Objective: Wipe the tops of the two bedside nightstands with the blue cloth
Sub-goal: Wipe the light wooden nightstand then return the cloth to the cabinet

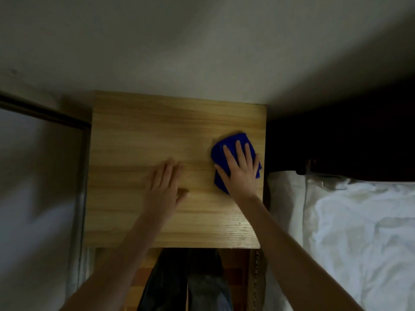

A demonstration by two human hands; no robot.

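A light wooden nightstand [139, 135] fills the middle of the head view, its top seen from above. A bunched blue cloth [226, 143] lies near the top's right edge. My right hand [241, 170] presses flat on the cloth with fingers spread, covering most of it. My left hand [165, 187] rests flat on the bare wood left of the cloth, fingers together, slightly blurred, holding nothing. Only this one nightstand is in view.
A bed with white sheets and a pillow [350, 221] lies right of the nightstand, a dark headboard [336, 142] behind it. A pale wall [202, 52] stands at the back. A framed light panel [33, 176] is on the left. My legs [186, 281] stand below the front edge.
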